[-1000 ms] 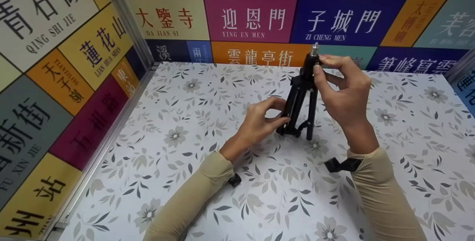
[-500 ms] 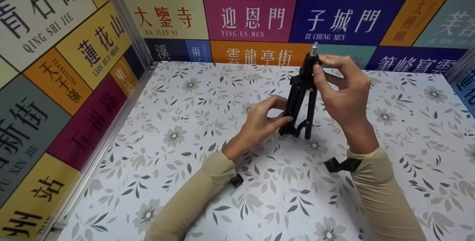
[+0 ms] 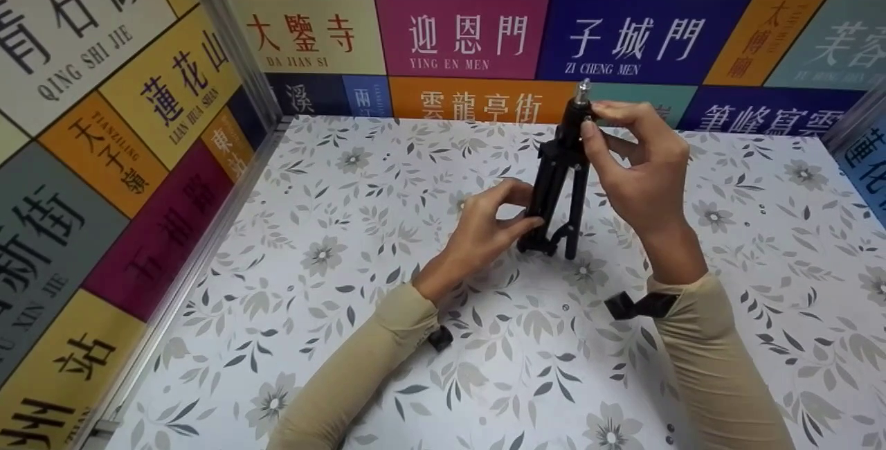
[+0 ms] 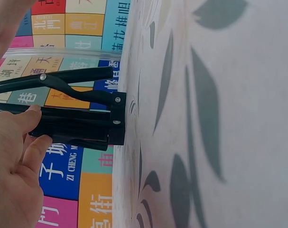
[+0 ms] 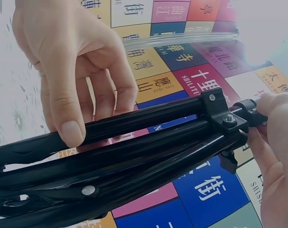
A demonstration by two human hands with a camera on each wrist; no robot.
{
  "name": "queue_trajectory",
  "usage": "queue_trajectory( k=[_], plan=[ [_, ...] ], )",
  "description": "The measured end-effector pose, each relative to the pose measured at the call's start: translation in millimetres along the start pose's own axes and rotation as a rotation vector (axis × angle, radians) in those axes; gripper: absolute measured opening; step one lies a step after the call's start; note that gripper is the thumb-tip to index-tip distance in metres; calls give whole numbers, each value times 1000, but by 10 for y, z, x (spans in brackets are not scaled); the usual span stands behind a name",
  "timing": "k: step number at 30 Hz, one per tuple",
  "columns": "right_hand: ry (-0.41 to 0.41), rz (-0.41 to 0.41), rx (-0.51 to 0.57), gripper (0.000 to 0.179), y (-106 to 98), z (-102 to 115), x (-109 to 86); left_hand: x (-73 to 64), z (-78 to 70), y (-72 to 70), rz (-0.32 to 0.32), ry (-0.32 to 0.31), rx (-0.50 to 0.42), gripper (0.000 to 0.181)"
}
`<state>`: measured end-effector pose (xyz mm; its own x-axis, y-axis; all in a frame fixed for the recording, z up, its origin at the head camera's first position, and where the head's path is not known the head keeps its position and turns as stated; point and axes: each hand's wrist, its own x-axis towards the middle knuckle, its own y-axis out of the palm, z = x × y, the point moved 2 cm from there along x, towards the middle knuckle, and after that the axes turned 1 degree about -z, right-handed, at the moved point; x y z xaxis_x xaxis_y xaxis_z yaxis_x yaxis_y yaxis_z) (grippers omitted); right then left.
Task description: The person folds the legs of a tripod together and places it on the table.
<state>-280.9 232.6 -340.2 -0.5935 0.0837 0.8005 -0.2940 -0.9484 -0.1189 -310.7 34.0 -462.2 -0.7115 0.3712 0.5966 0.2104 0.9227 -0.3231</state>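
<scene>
Tripod (image 3: 549,183) might tip sideways should either grip slacken: left hand (image 3: 483,225) pinches it low, right hand (image 3: 644,173) pinches it high.

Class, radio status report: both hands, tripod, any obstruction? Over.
Left hand pinching black tripod low, right hand gripping it near the top. Tripod roughly upright, legs slightly spread. Nothing visibly in the way.

The tripod (image 3: 549,180) leans slightly over the far half of the table (image 3: 526,388); the person's left hand (image 3: 477,225) is at its lower left side, the right hand (image 3: 642,172) at its upper right; the back wall (image 3: 462,7) rises behind tripod and table, the side wall (image 3: 156,235) along the table's left edge.
</scene>
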Motion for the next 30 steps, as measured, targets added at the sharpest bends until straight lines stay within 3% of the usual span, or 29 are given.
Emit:
queue_trajectory(
  k=[9, 18, 30],
  plan=[
    [-19, 51, -12, 30, -62, -31, 17, -2, -6, 14, 6, -16, -44, 36],
    [14, 241, -154, 72, -278, -313, -149, 8, 0, 4, 5, -8, -17, 38],
    [123, 417, -172, 31, -401, -528, -407, 14, -2, 12, 6, 0, -28, 37]
  ],
)
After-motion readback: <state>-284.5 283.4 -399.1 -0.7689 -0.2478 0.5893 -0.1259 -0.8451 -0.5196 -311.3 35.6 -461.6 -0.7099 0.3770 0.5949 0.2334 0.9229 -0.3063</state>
